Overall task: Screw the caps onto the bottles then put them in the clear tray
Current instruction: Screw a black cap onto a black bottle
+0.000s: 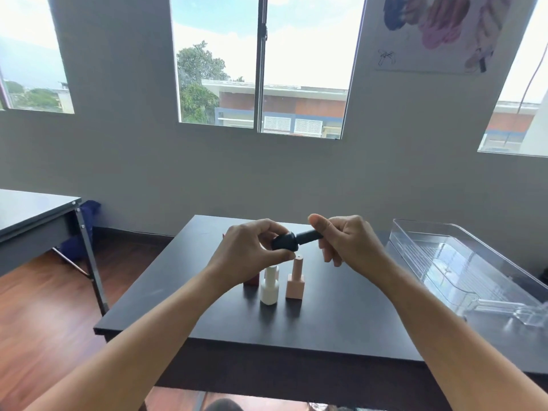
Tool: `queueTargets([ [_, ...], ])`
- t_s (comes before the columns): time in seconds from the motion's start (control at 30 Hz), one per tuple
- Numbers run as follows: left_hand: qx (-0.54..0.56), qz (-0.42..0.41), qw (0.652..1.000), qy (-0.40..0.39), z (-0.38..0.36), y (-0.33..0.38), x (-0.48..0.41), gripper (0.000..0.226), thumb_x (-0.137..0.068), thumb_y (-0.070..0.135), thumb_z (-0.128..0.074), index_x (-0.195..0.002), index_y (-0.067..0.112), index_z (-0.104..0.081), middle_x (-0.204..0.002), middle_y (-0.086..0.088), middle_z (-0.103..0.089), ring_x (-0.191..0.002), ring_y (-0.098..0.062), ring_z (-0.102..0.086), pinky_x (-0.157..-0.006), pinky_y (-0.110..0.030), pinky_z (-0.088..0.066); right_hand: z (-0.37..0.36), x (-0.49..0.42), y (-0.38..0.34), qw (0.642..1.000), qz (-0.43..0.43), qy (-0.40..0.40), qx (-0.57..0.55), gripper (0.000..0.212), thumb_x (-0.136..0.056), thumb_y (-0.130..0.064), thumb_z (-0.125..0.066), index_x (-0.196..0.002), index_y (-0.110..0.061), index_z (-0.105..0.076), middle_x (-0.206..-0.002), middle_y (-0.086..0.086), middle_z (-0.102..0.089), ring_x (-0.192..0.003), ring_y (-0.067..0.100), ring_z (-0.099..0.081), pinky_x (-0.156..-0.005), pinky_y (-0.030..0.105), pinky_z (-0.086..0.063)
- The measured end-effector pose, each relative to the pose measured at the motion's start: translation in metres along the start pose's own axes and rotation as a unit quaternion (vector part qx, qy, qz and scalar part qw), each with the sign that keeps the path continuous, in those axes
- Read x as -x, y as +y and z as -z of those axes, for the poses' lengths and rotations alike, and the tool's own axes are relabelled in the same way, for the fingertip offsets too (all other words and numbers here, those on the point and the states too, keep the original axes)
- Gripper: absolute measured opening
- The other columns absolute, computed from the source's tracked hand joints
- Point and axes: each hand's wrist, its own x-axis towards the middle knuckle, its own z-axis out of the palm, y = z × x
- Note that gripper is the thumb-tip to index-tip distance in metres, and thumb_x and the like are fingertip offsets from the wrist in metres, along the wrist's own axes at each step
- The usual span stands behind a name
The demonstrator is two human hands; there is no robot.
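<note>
We are holding the black bottle (pixel 284 244) on its side in the air. Our left grip (pixel 252 252) is pinching its rounded body between thumb and curled fingers, and our right grip (pixel 347 244) is pinching the long black cap (pixel 310 235). Cap and bottle are meeting end to end between the two grips. We cannot tell how far the thread is engaging.

We are judging a crooked start to be the main risk. With the bottle lying sideways, the cap may be tilting off the neck's line, and turning it that way would be jamming or cross-threading it. A slip is the second risk: a firm twist from the right grip could be spinning the smooth body out of the left one.

Straight below the grips, the white bottle (pixel 269 284) and the pink bottle (pixel 295 280) are standing upright on the tabletop (pixel 341 315). A dark red bottle (pixel 251 280) is showing partly behind our left wrist. The pink one's top is sitting just under our left thumb, so a dropped piece or a dip of the grips would likely be toppling them.

The clear tray (pixel 444 256) is lying well off to the right of the right grip, with no bottle in it, so a carry across is waiting once the cap is tight.
</note>
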Motion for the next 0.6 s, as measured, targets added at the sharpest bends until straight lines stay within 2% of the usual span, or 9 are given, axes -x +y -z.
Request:
queueTargets([
  [0.07,-0.004,0.001,1.0,-0.001,0.0,0.0,0.0,0.028,-0.066,0.032,-0.087,-0.091,0.035,-0.073,-0.08,0.02,-0.074,-0.081,0.009,-0.065,-0.069,-0.003,-0.041,0.003,0.0,0.0,1.0,-0.016,-0.018,0.001,0.063,-0.087,-0.069,-0.044,-0.063,-0.015,-0.065,-0.053,0.004,-0.069,-0.04,0.016,-0.058,-0.054,0.028,-0.046],
  [0.13,-0.003,0.004,1.0,0.001,0.001,-0.001,-0.001,0.029,-0.067,0.032,-0.086,-0.092,0.034,-0.073,-0.081,0.019,-0.074,-0.081,0.009,-0.065,-0.069,-0.004,-0.042,0.005,0.001,0.001,0.998,-0.015,-0.052,-0.006,0.05,-0.084,-0.07,-0.047,-0.085,-0.024,-0.068,-0.065,0.001,-0.073,-0.046,0.016,-0.062,-0.056,0.028,-0.046],
  [0.2,-0.002,0.005,1.0,0.005,0.001,-0.003,-0.002,0.03,-0.066,0.032,-0.087,-0.092,0.035,-0.073,-0.08,0.019,-0.073,-0.08,0.009,-0.065,-0.069,-0.004,-0.043,0.006,0.002,0.006,0.998,0.007,-0.066,-0.017,0.031,-0.083,-0.053,-0.066,-0.108,-0.034,-0.061,-0.077,-0.005,-0.073,-0.052,0.016,-0.064,-0.062,0.033,-0.051],
  [0.23,-0.001,0.005,1.0,0.006,0.001,-0.003,-0.002,0.03,-0.066,0.032,-0.087,-0.092,0.035,-0.073,-0.08,0.019,-0.073,-0.08,0.009,-0.065,-0.069,-0.004,-0.043,0.006,0.002,0.007,0.998,0.018,-0.061,-0.029,0.031,-0.083,-0.04,-0.072,-0.11,-0.037,-0.059,-0.08,-0.008,-0.071,-0.054,0.016,-0.064,-0.066,0.036,-0.052],
  [0.33,-0.002,0.002,1.0,0.005,0.001,-0.004,-0.003,0.03,-0.065,0.032,-0.087,-0.091,0.035,-0.073,-0.081,0.018,-0.074,-0.08,0.008,-0.066,-0.07,-0.005,-0.044,0.004,0.002,0.01,0.997,0.04,-0.036,-0.057,0.023,-0.085,-0.014,-0.071,-0.098,-0.03,-0.062,-0.078,-0.005,-0.07,-0.053,0.021,-0.062,-0.063,0.036,-0.051],
  [0.43,-0.004,0.0,1.0,0.006,-0.001,-0.004,-0.002,0.03,-0.064,0.032,-0.088,-0.09,0.036,-0.073,-0.081,0.018,-0.074,-0.079,0.009,-0.066,-0.07,-0.004,-0.044,0.004,0.003,0.009,0.998,0.04,-0.03,-0.042,0.003,-0.09,-0.019,-0.065,-0.09,-0.022,-0.064,-0.074,-0.001,-0.073,-0.049,0.019,-0.062,-0.06,0.035,-0.05],
  [0.6,-0.01,-0.009,1.0,0.001,-0.001,-0.002,0.0,0.028,-0.066,0.031,-0.087,-0.089,0.037,-0.072,-0.082,0.018,-0.073,-0.081,0.008,-0.065,-0.071,-0.004,-0.043,0.003,0.005,0.002,0.999,0.014,-0.018,0.033,0.051,-0.092,-0.057,-0.048,-0.067,-0.015,-0.063,-0.06,0.0,-0.071,-0.043,0.014,-0.061,-0.059,0.031,-0.051],
])
